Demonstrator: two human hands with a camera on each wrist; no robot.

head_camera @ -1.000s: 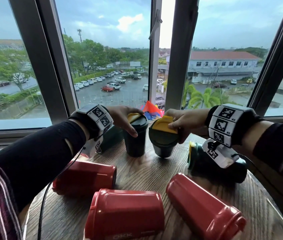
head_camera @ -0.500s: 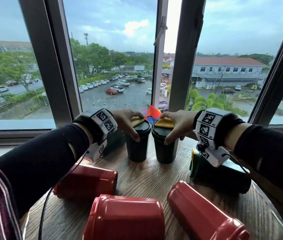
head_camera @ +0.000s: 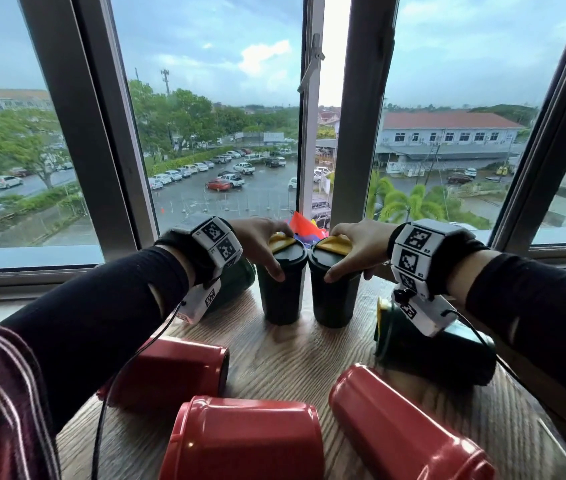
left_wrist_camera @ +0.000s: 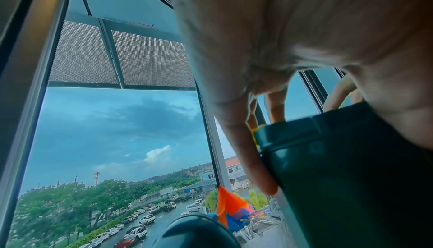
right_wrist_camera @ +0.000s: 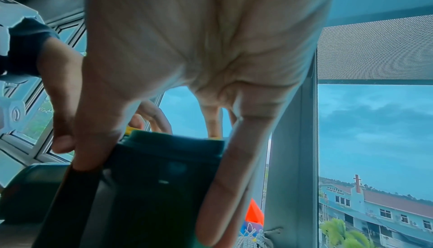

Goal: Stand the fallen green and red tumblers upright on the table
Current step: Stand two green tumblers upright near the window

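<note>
Two green tumblers stood upright on the wooden table (head_camera: 295, 362), side by side and nearly touching, just in front of the window frame (head_camera: 361, 140).

Left hand (head_camera: 261, 237) gripped the left green tumbler (head_camera: 280, 289) from above: fingers draped over the yellow-tabbed lid, thumb down the near side of the body. Left wrist view showed fingers curled over the lid rim, slightly apart.

Right hand (head_camera: 354, 244) gripped the right green tumbler (head_camera: 333, 292) the same way: thumb down the near side, fingers over its yellow lid tab (head_camera: 335, 244). Right wrist view showed fingers spread around the top edge.

Relative to the upright pair:
- fallen green tumbler (head_camera: 434, 351) lay on its side to the right, lid end toward the pair, partly under the right wrist camera.
- another dark green tumbler (head_camera: 236, 277) sat to the left behind the left wrist, mostly hidden; couldn't tell its pose.
- three red tumblers lay on their sides nearer the person: left one (head_camera: 177, 372), middle one (head_camera: 243, 441), right one (head_camera: 403, 431).
- colourful flags (head_camera: 304, 228) showed just behind the pair, at the sill.
</note>
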